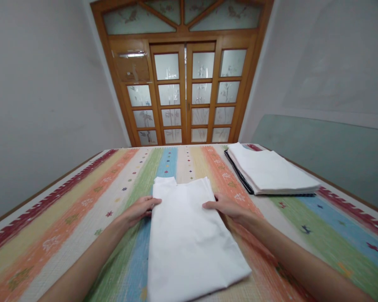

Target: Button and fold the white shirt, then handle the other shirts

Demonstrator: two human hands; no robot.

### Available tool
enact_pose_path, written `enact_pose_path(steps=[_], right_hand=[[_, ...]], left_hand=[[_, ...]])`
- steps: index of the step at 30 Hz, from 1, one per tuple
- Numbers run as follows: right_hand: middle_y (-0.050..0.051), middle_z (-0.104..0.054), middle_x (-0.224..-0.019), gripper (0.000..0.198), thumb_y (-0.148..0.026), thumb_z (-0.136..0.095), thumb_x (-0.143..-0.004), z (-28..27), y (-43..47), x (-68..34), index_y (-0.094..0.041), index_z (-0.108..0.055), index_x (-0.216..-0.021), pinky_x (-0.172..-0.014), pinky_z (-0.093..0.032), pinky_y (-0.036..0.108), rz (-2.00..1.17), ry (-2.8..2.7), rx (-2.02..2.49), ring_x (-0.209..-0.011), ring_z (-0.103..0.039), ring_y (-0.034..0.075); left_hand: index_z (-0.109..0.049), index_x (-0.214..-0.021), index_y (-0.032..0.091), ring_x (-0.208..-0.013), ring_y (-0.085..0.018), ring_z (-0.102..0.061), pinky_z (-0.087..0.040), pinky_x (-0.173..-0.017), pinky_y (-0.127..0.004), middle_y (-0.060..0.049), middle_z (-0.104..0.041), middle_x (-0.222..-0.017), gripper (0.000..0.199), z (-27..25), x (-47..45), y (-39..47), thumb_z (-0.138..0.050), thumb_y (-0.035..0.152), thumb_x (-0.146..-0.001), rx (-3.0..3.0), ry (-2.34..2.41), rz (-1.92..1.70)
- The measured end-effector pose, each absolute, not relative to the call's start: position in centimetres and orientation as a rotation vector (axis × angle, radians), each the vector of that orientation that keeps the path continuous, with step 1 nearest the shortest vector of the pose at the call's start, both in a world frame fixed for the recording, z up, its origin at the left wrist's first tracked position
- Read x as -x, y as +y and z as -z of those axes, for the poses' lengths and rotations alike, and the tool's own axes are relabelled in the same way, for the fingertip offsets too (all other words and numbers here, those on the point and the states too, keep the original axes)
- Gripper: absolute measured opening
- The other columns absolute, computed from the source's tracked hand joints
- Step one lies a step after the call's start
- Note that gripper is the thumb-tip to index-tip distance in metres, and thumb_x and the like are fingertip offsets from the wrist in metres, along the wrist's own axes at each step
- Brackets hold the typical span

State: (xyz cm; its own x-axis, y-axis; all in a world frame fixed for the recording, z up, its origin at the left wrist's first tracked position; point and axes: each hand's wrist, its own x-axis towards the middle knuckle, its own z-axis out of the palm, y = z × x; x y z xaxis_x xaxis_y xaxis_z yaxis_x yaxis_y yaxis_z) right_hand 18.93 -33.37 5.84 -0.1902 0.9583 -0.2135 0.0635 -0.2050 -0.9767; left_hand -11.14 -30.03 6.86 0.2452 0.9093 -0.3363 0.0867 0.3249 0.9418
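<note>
A folded white garment [189,239] lies in front of me on the striped cloth, its notched upper edge pointing away. My left hand [144,208] pinches its left side, thumb on top and fingers tucked beneath the edge. On the opposite side my right hand [224,205] grips the right edge the same way, thumb over the fabric and the other fingers largely hidden under it. The near right corner of the garment spreads out wider than its far end.
A stack of folded white cloth [271,170] with a dark item at its bottom sits at the right. Under everything is a colourful striped tablecloth [66,218]. A pale green panel [327,147] stands along the right side; wooden glazed doors [185,92] are beyond the far edge.
</note>
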Motion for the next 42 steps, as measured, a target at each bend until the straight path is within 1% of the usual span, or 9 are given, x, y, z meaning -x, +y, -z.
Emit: enact_pose_path(steps=[2, 7, 13, 17, 19, 27, 32, 35, 42], right_hand=[[0.006, -0.07, -0.092, 0.032, -0.017, -0.073, -0.06, -6.0, -33.5, -18.9, -0.014, -0.062, -0.09, -0.062, -0.049, 0.024, -1.502, -1.276, 1.225, -0.077, -0.064, 0.018], [0.006, -0.07, -0.097, 0.043, -0.013, -0.075, -0.057, -6.0, -33.1, -20.0, -0.017, -0.058, -0.096, -0.071, -0.051, 0.029, -1.639, -1.222, 0.996, -0.083, -0.065, 0.02], [0.006, -0.07, -0.09, 0.026, -0.018, -0.072, -0.067, -5.0, -33.9, -20.7, -0.017, -0.061, -0.09, -0.073, -0.052, 0.027, -1.71, -0.96, 0.969, -0.081, -0.067, 0.019], [0.007, -0.067, -0.111, 0.059, -0.013, -0.073, -0.064, -4.2, -35.9, -19.8, -0.021, -0.052, -0.119, -0.078, -0.052, 0.033, -1.872, -0.987, 0.909, -0.093, -0.066, 0.023], [0.008, -0.065, -0.116, 0.065, -0.011, -0.073, -0.062, -4.1, -36.6, -19.3, -0.021, -0.05, -0.123, -0.081, -0.051, 0.036, -1.894, -1.03, 0.908, -0.098, -0.065, 0.025], [0.011, -0.065, -0.115, 0.048, -0.014, -0.075, -0.06, -5.2, -37.0, -18.8, -0.017, -0.059, -0.106, -0.086, -0.05, 0.036, -1.813, -1.05, 0.954, -0.101, -0.063, 0.026], [0.01, -0.071, -0.097, 0.027, -0.021, -0.069, -0.067, -4.5, -36.5, -19.7, -0.015, -0.062, -0.092, -0.079, -0.051, 0.033, -1.806, -0.887, 1.074, -0.085, -0.067, 0.023], [0.01, -0.071, -0.087, 0.019, -0.024, -0.069, -0.068, -4.1, -37.0, -20.2, -0.013, -0.063, -0.083, -0.075, -0.051, 0.03, -1.878, -0.934, 1.058, -0.078, -0.067, 0.021], [0.006, -0.069, -0.101, 0.064, -0.011, -0.078, -0.051, -5.3, -38.8, -20.8, -0.017, -0.058, -0.112, -0.068, -0.05, 0.028, -1.997, -1.255, 0.915, -0.083, -0.066, 0.022]], left_hand=[[-0.062, -0.081, 0.012, -0.064, -0.015, -0.062, -0.045, -0.052, -0.02, -0.003, -0.067, -0.074, 0.028, -7.0, 10.8, -30.3, -0.074, 0.025, -0.06, -1.065, 1.196, -0.791], [-0.06, -0.083, 0.01, -0.065, -0.019, -0.065, -0.049, -0.054, -0.024, -0.006, -0.069, -0.075, 0.027, -6.8, 11.1, -30.1, -0.068, 0.018, -0.058, -0.968, 1.165, -0.812], [-0.06, -0.093, 0.011, -0.075, -0.02, -0.068, -0.054, -0.065, -0.026, -0.012, -0.071, -0.093, 0.03, -6.2, 10.8, -30.3, -0.068, 0.018, -0.065, -0.918, 1.13, -0.865], [-0.059, -0.098, 0.012, -0.081, -0.022, -0.068, -0.055, -0.07, -0.028, -0.012, -0.071, -0.099, 0.036, -5.4, 10.6, -30.7, -0.071, 0.017, -0.064, -0.942, 1.081, -0.833], [-0.058, -0.097, 0.013, -0.079, -0.022, -0.068, -0.055, -0.068, -0.028, -0.012, -0.071, -0.098, 0.035, -5.3, 10.6, -31.1, -0.07, 0.018, -0.064, -0.951, 1.093, -0.829], [-0.053, -0.106, 0.018, -0.084, -0.021, -0.068, -0.055, -0.07, -0.028, -0.008, -0.07, -0.101, 0.048, -6.0, 9.8, -32.5, -0.072, 0.013, -0.062, -0.955, 1.086, -0.96], [-0.056, -0.094, 0.016, -0.064, -0.016, -0.066, -0.053, -0.055, -0.024, -0.006, -0.07, -0.085, 0.03, -6.0, 10.5, -33.3, -0.071, 0.026, -0.07, -0.833, 1.148, -0.933], [-0.059, -0.09, 0.012, -0.072, -0.018, -0.068, -0.055, -0.064, -0.026, -0.01, -0.071, -0.089, 0.031, -6.0, 11.1, -34.7, -0.072, 0.03, -0.069, -0.838, 1.1, -0.818], [-0.052, -0.121, 0.019, -0.1, -0.027, -0.064, -0.052, -0.083, -0.035, -0.012, -0.064, -0.118, 0.064, -5.7, 10.2, -38.5, -0.076, 0.021, -0.062, -0.968, 0.977, -0.74]])
